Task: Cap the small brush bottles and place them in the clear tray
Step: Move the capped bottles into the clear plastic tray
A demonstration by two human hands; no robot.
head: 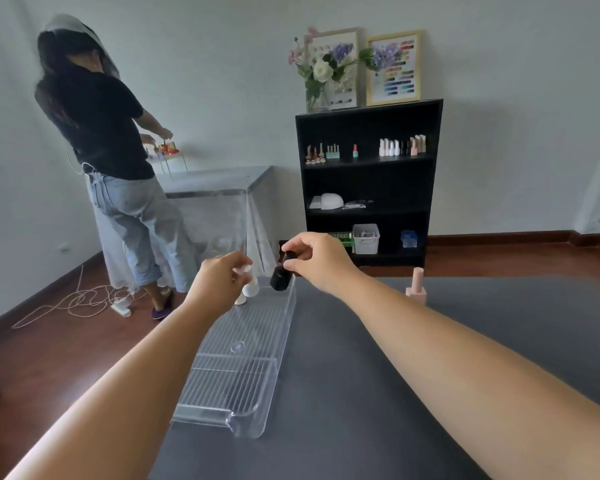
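Head view: two bare forearms reach from the lower frame toward the centre, above a dark worktop (413, 358).
Hidden or unclear: the left hand's fingertips cover the top of a white bottle, so whether its cap is seated cannot be told; the clear tray's far end is partly masked by both hands; small items on the black shelf (368, 181) at upper right of centre are too small to identify singly.
Left hand (222, 277): fingers pinched together on the cap of a white bottle (250, 287) standing at the tray's far end.
Right hand (317, 259): fingers closed on the cap of a black bottle (280, 279), held tilted, its body at the tray's far right rim; contact with the rim cannot be told.
Clear tray (236, 372): one, ribbed, lying lengthwise at centre on the worktop's left edge.
Bottles, counted: two white at the tray's far end, the second (240, 299) just left of the first; one black; one pink bottle (417, 287) upright on the worktop, right of centre, well apart from the tray.
Background: one other person (111, 150) stands at upper left, back turned.
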